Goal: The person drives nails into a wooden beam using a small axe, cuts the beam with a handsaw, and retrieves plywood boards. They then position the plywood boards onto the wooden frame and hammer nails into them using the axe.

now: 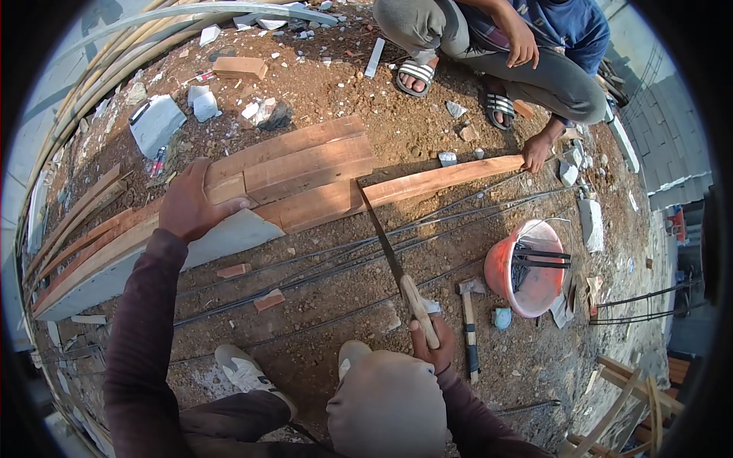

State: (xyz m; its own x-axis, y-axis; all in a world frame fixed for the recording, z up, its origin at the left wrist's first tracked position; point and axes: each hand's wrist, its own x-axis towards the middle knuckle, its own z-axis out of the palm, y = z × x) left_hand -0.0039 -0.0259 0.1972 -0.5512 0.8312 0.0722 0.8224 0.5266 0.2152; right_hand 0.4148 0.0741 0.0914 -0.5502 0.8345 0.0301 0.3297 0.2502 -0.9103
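Note:
My left hand (191, 202) grips the stacked wooden beams (305, 164) from above, thumb stretched along the near side. In my right hand (435, 345) is the wooden handle of a handsaw (390, 256), fingers wrapped around it. The saw's dark blade runs up to the long reddish timber (443, 179), its tip against the wood just beyond the end of the stack. At the right end of this timber, a crouching person's hand (537, 149) holds it. A pale block (237, 233) lies under the near side of the beams.
A red plastic bucket (500, 263) with dark tools inside stands at the right, beside a hammer (469, 328) on the dirt. Thin steel rods (321, 263) cross the ground before my feet. Broken white blocks (158, 126) and a brick (240, 67) lie farther off.

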